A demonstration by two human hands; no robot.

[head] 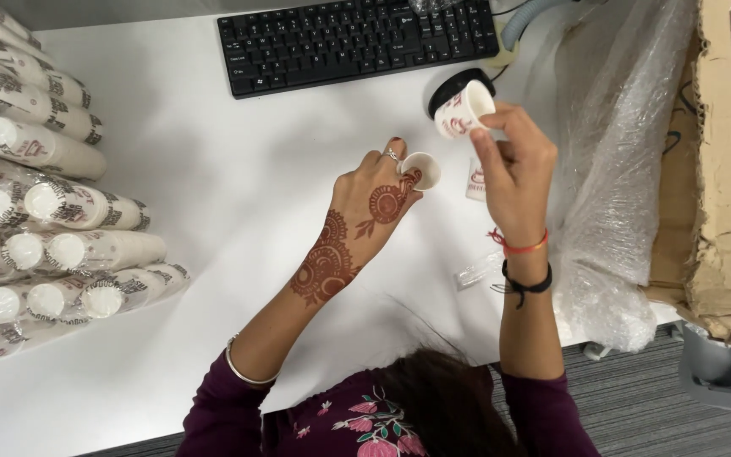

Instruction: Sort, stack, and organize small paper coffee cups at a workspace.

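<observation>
The left hand (376, 196) holds a small cup (421, 169) over the bench (213, 169). The right hand (513, 165) grips another cup (464, 110), just up and right of it.

A white desk (213, 195) stands brightly lit over grey carpet floor (636, 406).

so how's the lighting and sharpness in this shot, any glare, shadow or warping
Head view: even, bright overhead light; the white table looks nearly washed out, with only soft shadows under the left hand and arm. Mild glare on the clear plastic bag. The right hand and its paper cup are sharp enough, no motion blur. Wide-angle warping bends the wrapped cup stacks and keyboard near the edges.
</observation>
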